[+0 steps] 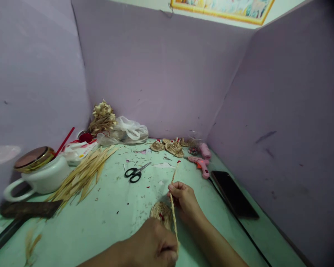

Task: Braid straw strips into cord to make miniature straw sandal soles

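right hand (183, 200) pinches a thin braided straw cord (173, 213) lying lengthwise away from the body; left hand (153, 244), nearer, fists its near end beside a tan coiled straw disc (159, 214).

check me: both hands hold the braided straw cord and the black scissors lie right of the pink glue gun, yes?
One slip: the head view shows the black scissors left of the pink glue gun. The left hand and right hand do hold the braided straw cord.

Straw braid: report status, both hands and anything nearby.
Left hand shut on straw braid, near end. Right hand pinching it farther up. Braid crosses coiled mat. Scissors, glue gun beyond, apart.
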`<state>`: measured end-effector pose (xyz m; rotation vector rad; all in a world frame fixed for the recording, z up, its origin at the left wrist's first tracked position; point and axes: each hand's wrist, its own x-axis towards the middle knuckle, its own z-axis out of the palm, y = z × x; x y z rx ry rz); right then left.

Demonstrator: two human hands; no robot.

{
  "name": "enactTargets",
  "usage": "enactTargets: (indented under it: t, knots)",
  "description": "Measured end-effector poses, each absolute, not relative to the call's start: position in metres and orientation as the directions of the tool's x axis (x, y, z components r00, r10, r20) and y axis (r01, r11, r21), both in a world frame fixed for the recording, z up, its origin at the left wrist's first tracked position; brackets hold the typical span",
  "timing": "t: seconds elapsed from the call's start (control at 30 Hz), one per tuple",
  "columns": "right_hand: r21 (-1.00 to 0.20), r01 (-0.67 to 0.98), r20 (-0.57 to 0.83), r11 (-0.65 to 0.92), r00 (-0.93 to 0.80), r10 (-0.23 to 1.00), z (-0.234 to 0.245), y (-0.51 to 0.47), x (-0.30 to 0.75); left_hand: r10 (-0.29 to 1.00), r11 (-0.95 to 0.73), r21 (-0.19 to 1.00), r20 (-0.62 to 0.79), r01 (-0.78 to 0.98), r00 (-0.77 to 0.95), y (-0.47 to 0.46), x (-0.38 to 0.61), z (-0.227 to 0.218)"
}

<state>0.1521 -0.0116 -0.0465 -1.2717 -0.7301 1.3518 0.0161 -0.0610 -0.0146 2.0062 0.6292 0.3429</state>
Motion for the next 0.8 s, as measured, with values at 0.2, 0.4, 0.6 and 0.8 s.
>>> enactTargets:
  t: [0.2, 0.4, 0.6, 0.8]
  knots:
    - [-0.869, -0.344, -0.367, -0.356, -0.034, 0.929, -0.027, -0.003, 0.167, 0.754, -0.405, 0.840, 0.085, 0.360, 0.651, -0.034, -0.003, -0.006]
    - [-0.883, -0.126, -0.427, -0.452, -0.184, 0.885, -0.001, 0.019, 0.156, 0.843, -0.531, 0.483, 0.382, 0.696, 0.378, 0.035, -0.023, 0.016]
    - [-0.890, -0.105, -0.403, -0.444, -0.275, 0.873, 0.003, 0.050, 0.149, 0.717, -0.688, 0.196, 0.335, 0.699, 0.611, 0.103, -0.018, 0.011]
    - [-0.879, -0.191, -0.399, -0.438, -0.211, 0.892, -0.019, 0.086, 0.164, 0.915, -0.375, 0.622, 0.131, 0.687, 0.381, 0.164, -0.025, -0.012]
